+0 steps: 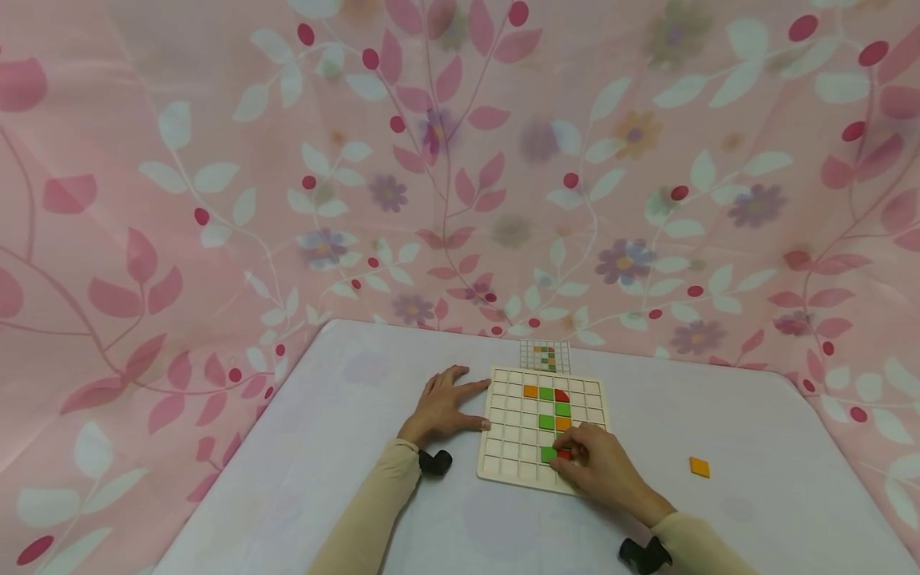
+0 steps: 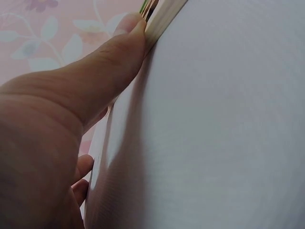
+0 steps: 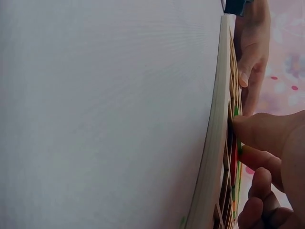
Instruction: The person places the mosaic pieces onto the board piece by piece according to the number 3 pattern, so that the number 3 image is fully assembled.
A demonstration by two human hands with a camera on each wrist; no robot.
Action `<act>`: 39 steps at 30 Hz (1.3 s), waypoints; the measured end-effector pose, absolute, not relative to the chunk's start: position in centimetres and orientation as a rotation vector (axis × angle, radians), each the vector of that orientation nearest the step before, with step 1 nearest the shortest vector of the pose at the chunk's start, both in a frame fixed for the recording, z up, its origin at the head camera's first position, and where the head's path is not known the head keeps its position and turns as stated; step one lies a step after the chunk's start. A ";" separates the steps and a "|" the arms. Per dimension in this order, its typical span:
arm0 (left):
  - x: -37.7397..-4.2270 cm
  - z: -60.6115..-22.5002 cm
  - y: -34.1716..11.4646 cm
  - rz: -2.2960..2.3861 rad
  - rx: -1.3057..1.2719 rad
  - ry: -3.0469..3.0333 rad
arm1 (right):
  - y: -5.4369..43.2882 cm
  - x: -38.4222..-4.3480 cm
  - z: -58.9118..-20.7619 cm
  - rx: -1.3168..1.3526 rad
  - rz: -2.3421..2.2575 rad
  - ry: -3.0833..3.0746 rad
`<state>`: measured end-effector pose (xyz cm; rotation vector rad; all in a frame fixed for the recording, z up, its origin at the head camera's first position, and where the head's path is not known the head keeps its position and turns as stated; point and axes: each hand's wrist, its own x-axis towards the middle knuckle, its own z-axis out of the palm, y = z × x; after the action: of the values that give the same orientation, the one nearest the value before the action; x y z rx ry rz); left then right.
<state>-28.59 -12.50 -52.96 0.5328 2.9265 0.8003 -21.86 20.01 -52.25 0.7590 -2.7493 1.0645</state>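
Observation:
A pale wooden grid board [image 1: 509,431] lies on the table with green, orange and red tiles in some squares. Among them are an orange square [image 1: 530,391], a green square [image 1: 563,410] and a red rounded tile [image 1: 561,396]. My left hand [image 1: 444,406] rests at the board's left edge, thumb and forefinger extended and touching it. Over the lower right part of the board, my right hand [image 1: 600,465] pinches a red tile [image 1: 565,454] between thumb and forefinger, beside a green tile [image 1: 549,455]. The fingers hide most of the red tile. In the right wrist view, the thumb [image 3: 259,129] reaches the board's surface.
A small printed card [image 1: 528,357] with a grid and coloured shapes lies behind the board. One loose orange tile [image 1: 699,467] sits on the white-covered table [image 1: 755,431] to the right. A pink floral cloth [image 1: 460,160] hangs behind the table.

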 end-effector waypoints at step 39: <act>-28.7 -53.6 -12.7 0.803 0.556 2.939 | 27.3 -22.3 -51.0 0.620 0.837 -2.743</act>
<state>-28.67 -12.66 -53.64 0.5558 2.9385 0.8029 -22.28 27.27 -50.97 0.6203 -2.7434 0.8371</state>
